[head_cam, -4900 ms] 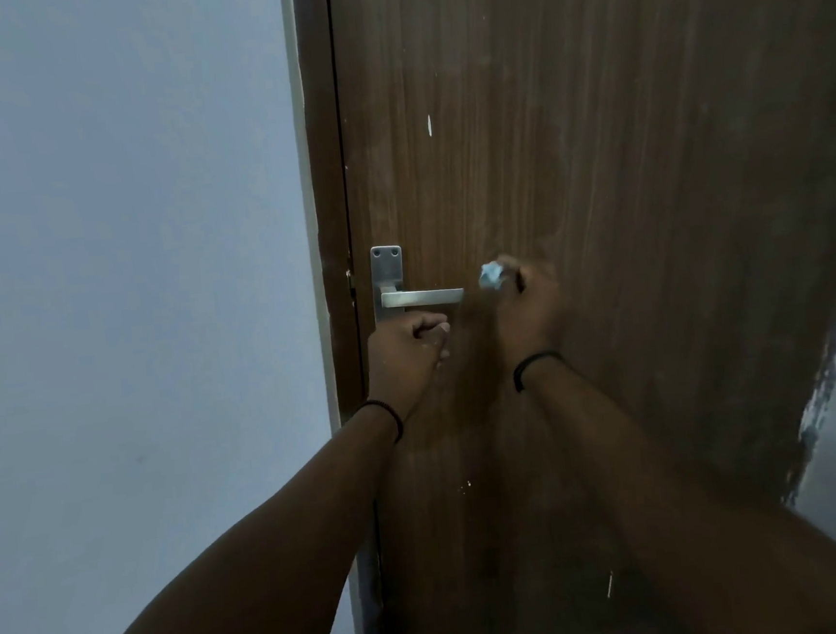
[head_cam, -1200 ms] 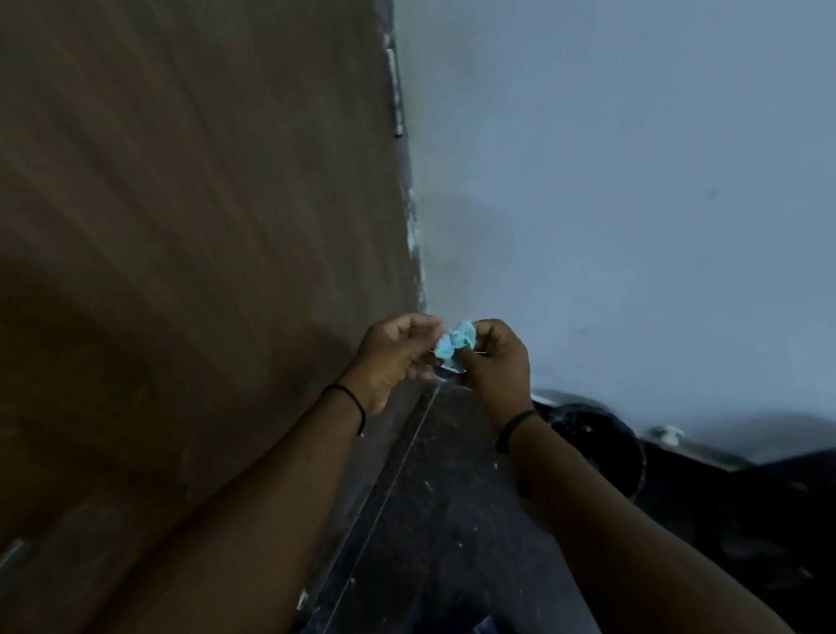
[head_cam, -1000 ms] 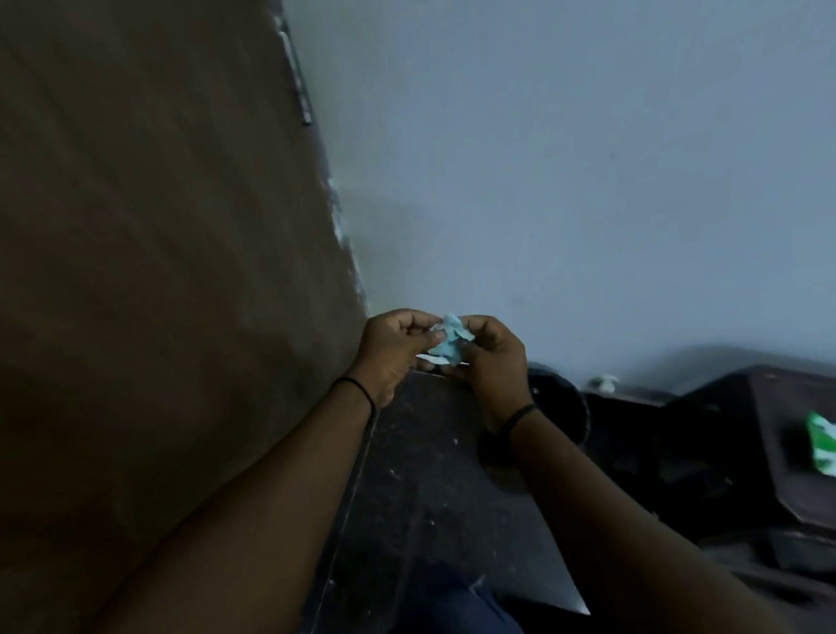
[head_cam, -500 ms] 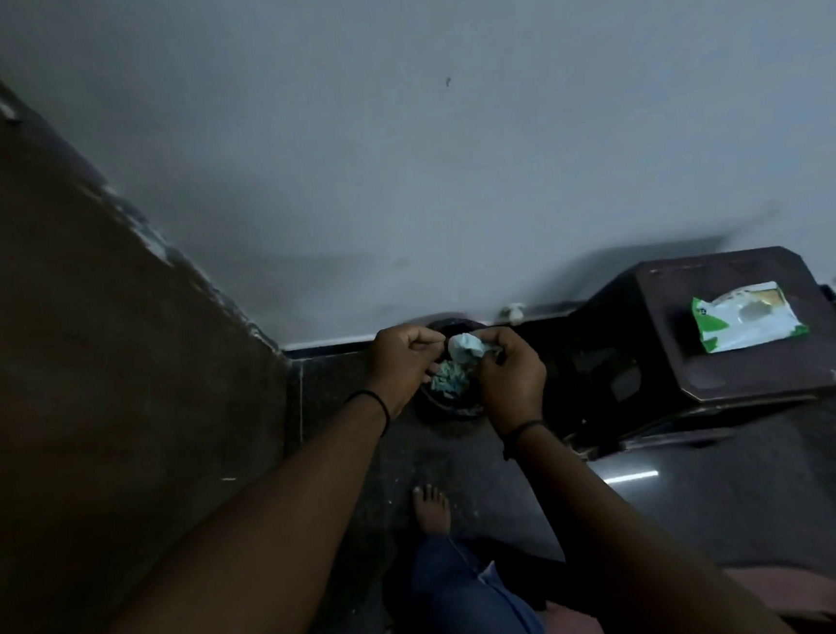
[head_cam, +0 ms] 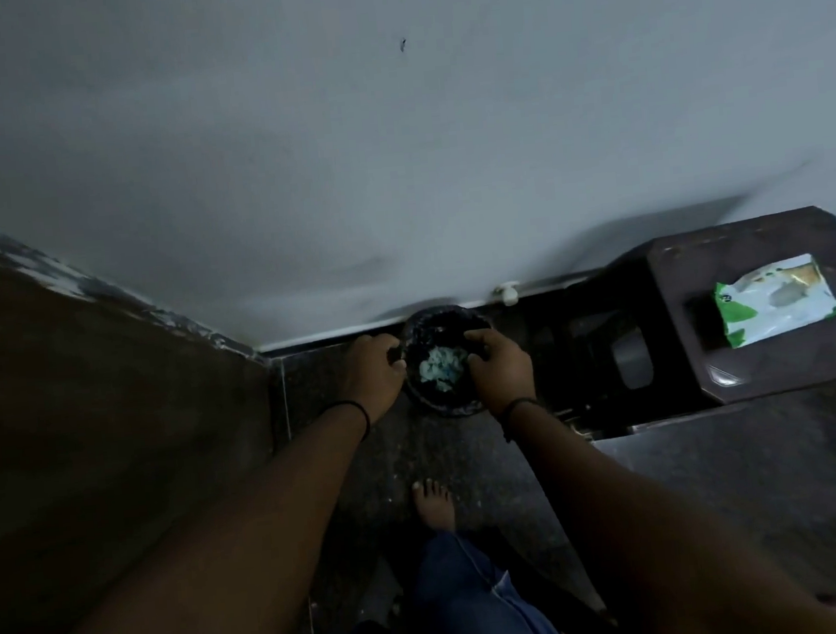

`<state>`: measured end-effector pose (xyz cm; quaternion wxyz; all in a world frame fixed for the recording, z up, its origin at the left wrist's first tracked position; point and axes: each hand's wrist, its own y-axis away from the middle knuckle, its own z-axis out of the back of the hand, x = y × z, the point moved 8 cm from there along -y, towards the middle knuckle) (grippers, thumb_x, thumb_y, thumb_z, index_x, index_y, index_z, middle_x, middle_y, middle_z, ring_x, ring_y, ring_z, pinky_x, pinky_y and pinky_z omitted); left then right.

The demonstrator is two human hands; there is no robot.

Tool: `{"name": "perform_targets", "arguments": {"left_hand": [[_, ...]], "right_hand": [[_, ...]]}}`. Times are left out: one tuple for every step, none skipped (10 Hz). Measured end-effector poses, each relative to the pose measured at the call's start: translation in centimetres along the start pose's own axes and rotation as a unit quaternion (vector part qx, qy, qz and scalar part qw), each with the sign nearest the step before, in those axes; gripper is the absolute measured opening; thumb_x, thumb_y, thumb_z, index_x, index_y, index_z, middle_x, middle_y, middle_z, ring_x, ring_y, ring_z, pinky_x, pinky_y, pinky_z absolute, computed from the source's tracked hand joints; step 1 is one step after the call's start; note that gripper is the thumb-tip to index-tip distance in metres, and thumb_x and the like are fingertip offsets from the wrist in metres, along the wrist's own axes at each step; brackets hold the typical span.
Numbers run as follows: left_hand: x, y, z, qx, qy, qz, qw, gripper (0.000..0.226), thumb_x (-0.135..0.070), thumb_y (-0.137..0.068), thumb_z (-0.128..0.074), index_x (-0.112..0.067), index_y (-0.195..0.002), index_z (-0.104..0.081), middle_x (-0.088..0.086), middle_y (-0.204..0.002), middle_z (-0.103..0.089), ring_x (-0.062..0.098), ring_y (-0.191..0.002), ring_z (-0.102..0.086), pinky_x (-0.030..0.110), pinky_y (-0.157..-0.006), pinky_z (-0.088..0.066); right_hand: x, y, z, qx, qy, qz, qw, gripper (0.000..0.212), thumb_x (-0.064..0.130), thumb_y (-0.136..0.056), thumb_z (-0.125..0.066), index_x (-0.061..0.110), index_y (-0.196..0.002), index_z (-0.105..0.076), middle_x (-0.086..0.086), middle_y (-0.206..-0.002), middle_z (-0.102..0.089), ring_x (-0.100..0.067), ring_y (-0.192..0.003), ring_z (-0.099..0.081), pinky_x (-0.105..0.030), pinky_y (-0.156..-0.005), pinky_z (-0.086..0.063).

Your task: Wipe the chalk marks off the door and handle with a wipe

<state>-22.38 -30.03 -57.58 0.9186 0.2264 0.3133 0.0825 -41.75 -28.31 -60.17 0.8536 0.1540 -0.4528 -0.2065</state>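
The brown door (head_cam: 86, 421) fills the left side; its handle is out of view. On the floor against the wall stands a round black bin (head_cam: 414, 385) with several crumpled pale blue wipes (head_cam: 440, 368) inside. My left hand (head_cam: 372, 371) hovers over the bin's left rim and my right hand (head_cam: 498, 365) over its right rim. Both hands have loosely curled fingers and hold nothing.
A dark stool (head_cam: 764, 372) stands to the right of the bin with a green and white pack of wipes (head_cam: 778, 303) on top. My bare foot (head_cam: 435, 505) is on the dark floor just in front of the bin. A grey wall rises behind.
I turned from the door handle to the bin on the right. The crumpled wipe that both hands held half a second ago has left them, and the hands have moved apart over the bin.
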Motion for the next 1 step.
{"name": "perform_targets", "arguments": {"left_hand": [[-5.0,-0.54,2.63,0.03,-0.084,-0.078,0.993,0.042,-0.014,-0.092,-0.061,-0.004,-0.133,-0.054,0.019,-0.131,-0.052,0.035,-0.122,-0.049,0.038,-0.103,-0.039]], "right_hand": [[3.49,0.13,3.21,-0.026,0.015,0.024,0.999,0.036,0.008,-0.083,-0.058,0.016,-0.117,-0.068,-0.005,-0.12,-0.068,-0.022,-0.114,-0.06,-0.032,-0.101,-0.046]]}}
